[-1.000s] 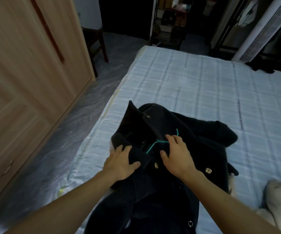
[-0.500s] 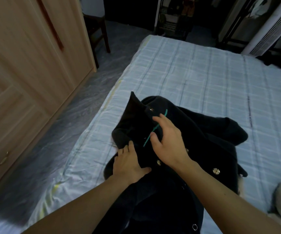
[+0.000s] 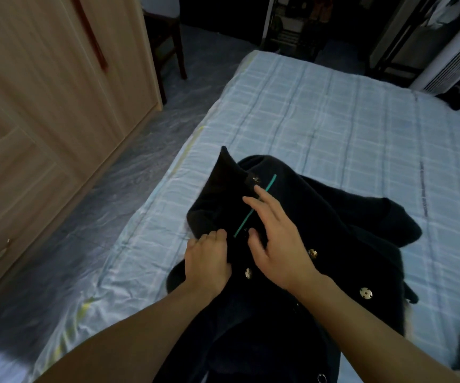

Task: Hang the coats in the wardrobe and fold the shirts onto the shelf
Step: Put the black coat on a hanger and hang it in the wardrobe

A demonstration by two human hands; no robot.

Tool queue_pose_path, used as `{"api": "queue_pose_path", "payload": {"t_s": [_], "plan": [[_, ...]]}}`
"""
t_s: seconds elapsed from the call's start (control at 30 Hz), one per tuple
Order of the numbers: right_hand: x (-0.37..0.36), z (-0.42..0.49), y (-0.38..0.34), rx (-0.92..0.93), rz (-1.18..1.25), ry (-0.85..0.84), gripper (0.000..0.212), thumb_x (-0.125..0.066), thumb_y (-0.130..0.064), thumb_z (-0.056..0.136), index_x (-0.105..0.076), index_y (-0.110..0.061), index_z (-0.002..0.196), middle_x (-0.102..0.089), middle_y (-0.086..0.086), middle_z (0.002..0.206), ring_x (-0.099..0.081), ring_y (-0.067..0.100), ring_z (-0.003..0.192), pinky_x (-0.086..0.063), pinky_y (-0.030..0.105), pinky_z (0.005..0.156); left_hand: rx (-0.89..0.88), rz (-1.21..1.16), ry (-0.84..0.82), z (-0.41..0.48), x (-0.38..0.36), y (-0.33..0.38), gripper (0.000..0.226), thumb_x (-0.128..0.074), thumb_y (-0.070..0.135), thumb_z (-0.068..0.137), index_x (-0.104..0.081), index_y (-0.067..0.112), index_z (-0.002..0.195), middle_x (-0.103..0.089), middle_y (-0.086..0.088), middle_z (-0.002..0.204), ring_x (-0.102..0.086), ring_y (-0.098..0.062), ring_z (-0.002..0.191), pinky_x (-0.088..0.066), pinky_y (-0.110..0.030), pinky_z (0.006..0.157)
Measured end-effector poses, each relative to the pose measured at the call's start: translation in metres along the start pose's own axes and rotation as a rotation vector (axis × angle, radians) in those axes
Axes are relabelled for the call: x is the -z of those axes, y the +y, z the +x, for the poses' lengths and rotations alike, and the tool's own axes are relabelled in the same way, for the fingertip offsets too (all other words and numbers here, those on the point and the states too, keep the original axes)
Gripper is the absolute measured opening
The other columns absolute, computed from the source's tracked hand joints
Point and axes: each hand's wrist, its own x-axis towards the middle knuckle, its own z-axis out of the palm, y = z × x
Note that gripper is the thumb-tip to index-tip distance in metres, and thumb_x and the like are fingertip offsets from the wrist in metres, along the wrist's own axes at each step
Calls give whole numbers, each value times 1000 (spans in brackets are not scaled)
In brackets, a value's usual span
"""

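Coat [image 3: 333, 244] collar-away, long axis near-to-far — left hand [image 3: 208, 262] grips it, right hand [image 3: 279, 244] spread over hanger [image 3: 267, 186].

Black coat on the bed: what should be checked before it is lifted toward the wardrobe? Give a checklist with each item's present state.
1. Hanger seating: the green hanger is mostly hidden at the collar of the black coat; cannot tell.
2. Hold on fabric: the left hand has fingers curled at the coat's front edge; ok.
3. Grip on hanger: the right hand lies spread over it, not gripping; not ok.
4. Destination open: the wardrobe shows closed doors; not ok.
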Motion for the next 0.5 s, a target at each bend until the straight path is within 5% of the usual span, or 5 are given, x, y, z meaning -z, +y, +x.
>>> {"api": "queue_pose_path", "payload": {"t_s": [0.13, 0.23, 0.33, 0.5], "plan": [[15, -25, 16, 46, -56, 33, 39, -57, -3, 88, -57, -13, 125, -34, -4, 153, -55, 13, 116, -50, 30, 94, -85, 70, 34, -7, 12, -7, 45, -71, 27, 72, -51, 27, 113, -59, 8, 104, -57, -16, 99, -37, -34, 90], [22, -38, 22, 120, -69, 100, 28, -54, -2, 87, -62, -10, 113, -44, 0, 144, -50, 14, 127, -49, 37, 99, -134, 67, 88, -12, 31, -15, 48, -71, 20, 67, -56, 25, 112, -60, 7, 99, -58, -17, 93, -38, -33, 85], [29, -45, 22, 156, -103, 70, 24, -53, -6, 87, -64, -16, 105, -56, -5, 125, -55, 11, 116, -50, 37, 91, -158, 41, 148, -12, 58, -23, 50, -71, 11, 59, -61, 21, 107, -62, 4, 91, -60, -20, 85, -40, -34, 81], [48, -47, 14, 22, -158, 78, 26, -61, -4, 85, -66, -19, 106, -59, -7, 117, -55, 11, 111, -49, 36, 91, -257, 21, 279, -20, 116, -32, 56, -73, -3, 42, -65, 16, 94, -62, 0, 77, -60, -26, 70, -44, -36, 69]]}}
